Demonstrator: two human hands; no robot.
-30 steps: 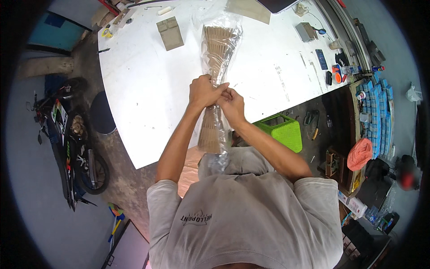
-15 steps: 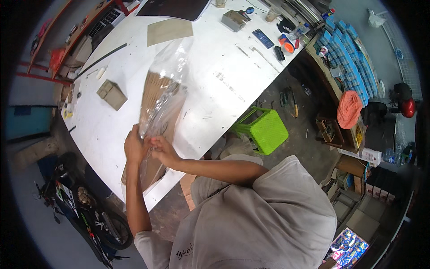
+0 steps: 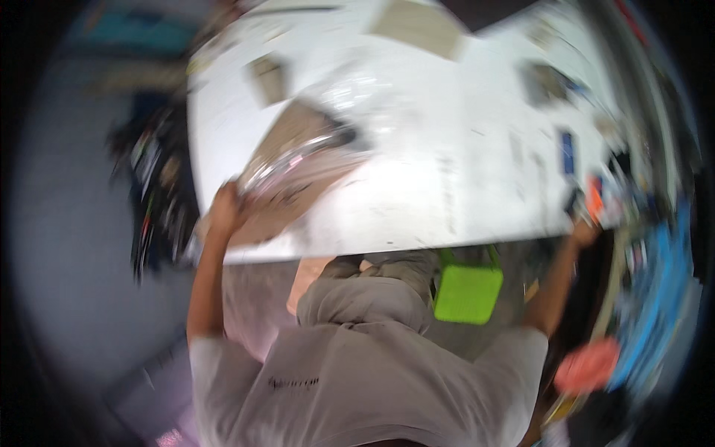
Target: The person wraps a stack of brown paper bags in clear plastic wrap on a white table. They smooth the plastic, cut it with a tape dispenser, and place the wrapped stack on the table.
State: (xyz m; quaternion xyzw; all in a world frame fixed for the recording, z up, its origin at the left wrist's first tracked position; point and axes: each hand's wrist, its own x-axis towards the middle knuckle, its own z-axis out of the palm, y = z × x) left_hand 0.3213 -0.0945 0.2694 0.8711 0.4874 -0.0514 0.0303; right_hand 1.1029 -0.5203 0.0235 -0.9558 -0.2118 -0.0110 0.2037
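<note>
Brown cardboard [image 3: 287, 145] lies at the table's left front, partly wrapped in a clear plastic bag [image 3: 350, 89] that spreads loosely beyond it. My left hand [image 3: 226, 210] is closed on the left edge of this bagged cardboard. Far to the right, my right hand [image 3: 585, 232] reaches the table's right corner, at an orange round object [image 3: 594, 197] and a small black object [image 3: 573, 201]. Motion blur smears the right hand's fingers, so whether they grip anything is not visible.
The white table [image 3: 447, 149] carries a grey-brown block [image 3: 268, 78], a flat brown sheet [image 3: 418, 28], a blue phone [image 3: 567, 153] and a grey box [image 3: 544, 82]. A green stool [image 3: 468, 292] stands by its front edge. Blue stacked boxes [image 3: 655, 298] are at the right.
My right hand has left the bagged cardboard and swung far right to the table corner. My left hand stays on the cardboard. The whole view has turned and blurred.
</note>
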